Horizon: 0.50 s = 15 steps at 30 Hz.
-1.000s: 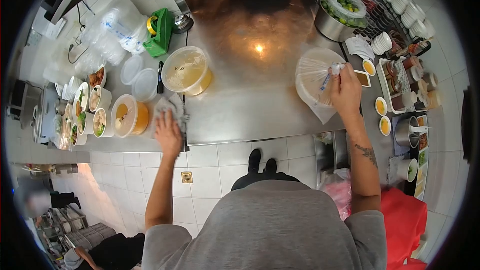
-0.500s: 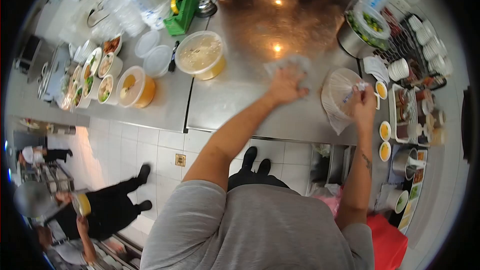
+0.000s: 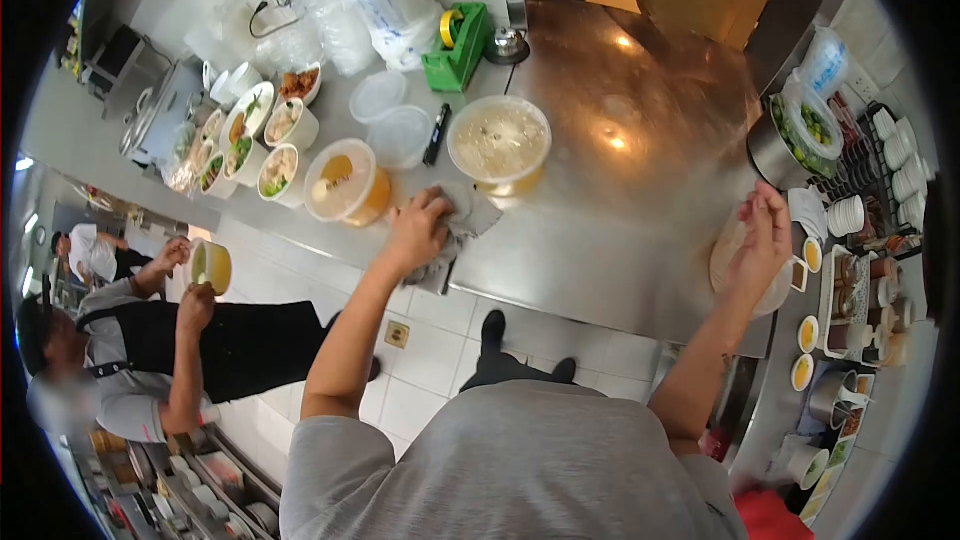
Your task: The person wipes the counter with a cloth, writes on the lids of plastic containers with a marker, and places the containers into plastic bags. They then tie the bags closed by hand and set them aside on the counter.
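My left hand (image 3: 418, 230) is closed on a grey cloth (image 3: 470, 212) at the counter's front edge. Just left of it stands a round tub of orange-yellow soup (image 3: 350, 183). Behind and to the right is a larger tub of pale broth (image 3: 499, 140); a black marker (image 3: 437, 134) lies between the tubs. My right hand (image 3: 765, 240) is raised over the counter's right part, its fingers extended and apart from the thumb. Partly under that hand lies a clear plastic bag (image 3: 728, 258), its outline blurred.
Several bowls of food (image 3: 280, 172) stand on the left of the steel counter (image 3: 590, 230). Behind are clear lids (image 3: 400, 136), a green tape dispenser (image 3: 457, 50) and a bell (image 3: 507, 46). A co-worker at left holds a tub (image 3: 211, 266). A pot of greens (image 3: 780, 145) is at right.
My left hand has moved left across the counter with the cloth. My right hand has let go of the bag's top. The co-worker at left has come nearer the counter.
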Available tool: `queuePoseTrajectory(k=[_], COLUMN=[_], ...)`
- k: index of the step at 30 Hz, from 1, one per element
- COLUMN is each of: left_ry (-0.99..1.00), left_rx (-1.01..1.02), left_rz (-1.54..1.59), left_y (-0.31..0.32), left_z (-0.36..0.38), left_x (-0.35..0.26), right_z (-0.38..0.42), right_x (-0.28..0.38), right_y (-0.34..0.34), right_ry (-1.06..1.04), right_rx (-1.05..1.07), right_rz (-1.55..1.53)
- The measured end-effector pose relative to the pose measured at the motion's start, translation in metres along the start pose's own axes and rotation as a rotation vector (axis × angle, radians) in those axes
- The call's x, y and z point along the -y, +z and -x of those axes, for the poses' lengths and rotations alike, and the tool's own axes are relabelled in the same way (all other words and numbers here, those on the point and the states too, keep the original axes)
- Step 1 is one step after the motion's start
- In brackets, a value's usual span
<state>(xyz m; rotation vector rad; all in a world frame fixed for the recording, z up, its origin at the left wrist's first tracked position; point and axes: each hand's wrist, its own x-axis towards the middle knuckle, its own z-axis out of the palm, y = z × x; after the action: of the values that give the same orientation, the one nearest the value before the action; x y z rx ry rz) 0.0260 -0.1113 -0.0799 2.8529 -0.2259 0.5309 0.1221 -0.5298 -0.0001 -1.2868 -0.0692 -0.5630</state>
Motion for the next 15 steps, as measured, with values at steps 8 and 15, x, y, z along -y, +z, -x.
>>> queuePoseTrajectory(k=[8, 15], left_ry=[-0.406, -0.638], left_rx=[-0.26, -0.132], left_rz=[0.284, 0.228], left_y=[-0.098, -0.107], left_z=[-0.237, -0.372], left_x=[0.187, 0.262], right_z=[0.083, 0.102], right_x=[-0.064, -0.067], right_y=[0.084, 0.136], right_ry=[0.299, 0.239], right_rx=[0.17, 0.228], right_rz=[-0.023, 0.377])
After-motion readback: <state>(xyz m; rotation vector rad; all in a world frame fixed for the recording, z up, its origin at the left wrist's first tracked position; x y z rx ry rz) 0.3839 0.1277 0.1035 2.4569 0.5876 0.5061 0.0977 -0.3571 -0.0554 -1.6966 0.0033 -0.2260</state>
